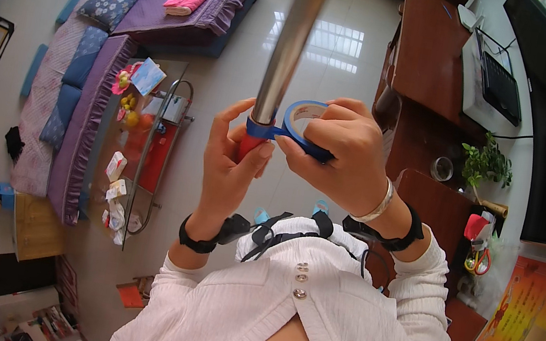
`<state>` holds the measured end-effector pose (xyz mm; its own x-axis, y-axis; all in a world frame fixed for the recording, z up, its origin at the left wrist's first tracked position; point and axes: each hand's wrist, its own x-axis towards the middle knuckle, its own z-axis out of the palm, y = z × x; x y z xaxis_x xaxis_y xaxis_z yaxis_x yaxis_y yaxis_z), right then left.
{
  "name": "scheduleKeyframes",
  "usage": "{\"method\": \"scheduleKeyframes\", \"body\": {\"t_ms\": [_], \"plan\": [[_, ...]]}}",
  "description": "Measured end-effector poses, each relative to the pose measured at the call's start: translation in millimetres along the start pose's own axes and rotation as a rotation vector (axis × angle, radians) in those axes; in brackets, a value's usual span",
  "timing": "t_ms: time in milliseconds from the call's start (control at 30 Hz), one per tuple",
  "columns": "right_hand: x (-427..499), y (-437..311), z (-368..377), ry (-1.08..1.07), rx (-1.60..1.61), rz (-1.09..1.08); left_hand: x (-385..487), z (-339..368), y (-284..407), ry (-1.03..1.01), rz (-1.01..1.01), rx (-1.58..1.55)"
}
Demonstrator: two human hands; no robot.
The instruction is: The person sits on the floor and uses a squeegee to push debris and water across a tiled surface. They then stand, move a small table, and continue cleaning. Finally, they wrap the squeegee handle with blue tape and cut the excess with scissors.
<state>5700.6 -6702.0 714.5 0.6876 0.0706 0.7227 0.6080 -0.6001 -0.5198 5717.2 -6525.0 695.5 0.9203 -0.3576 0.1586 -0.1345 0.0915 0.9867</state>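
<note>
A shiny metal tube (294, 38) with red ends rises from my hands toward the top of the view. My left hand (234, 158) grips its lower red end (250, 146) between thumb and fingers. Blue tape (260, 129) goes around the tube where metal meets red, and a short strip links it to the roll. In my right hand (344, 150) is the roll of blue tape (290, 116), held just right of the tube, with fingers over its rim and partly in its core. The tube's far end is cut off by the frame's top edge.
To the left stand a glass coffee table (167, 153) bearing tissues and fruit, and a sofa with purple covers (96, 124). On the right are brown wooden cabinets (432, 61), a glass jar (442, 168), a green plant (486, 160) and scissors (483, 262). Light floor tiles (233, 82) lie between.
</note>
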Motion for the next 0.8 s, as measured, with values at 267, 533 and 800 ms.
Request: {"method": "scheduleKeyframes", "body": {"t_ms": [267, 533, 800], "plan": [[3, -6, -8, -0.080, 0.111, 0.042, -16, 9, 10, -0.020, 0.141, -0.123], [2, -7, -18, -0.175, 0.262, 0.066, -33, 9, 24, -0.110, 0.044, -0.371], [-6, -7, -10, -0.076, 0.318, 0.092, -35, 9, 26, -0.142, -0.044, -0.501]]}}
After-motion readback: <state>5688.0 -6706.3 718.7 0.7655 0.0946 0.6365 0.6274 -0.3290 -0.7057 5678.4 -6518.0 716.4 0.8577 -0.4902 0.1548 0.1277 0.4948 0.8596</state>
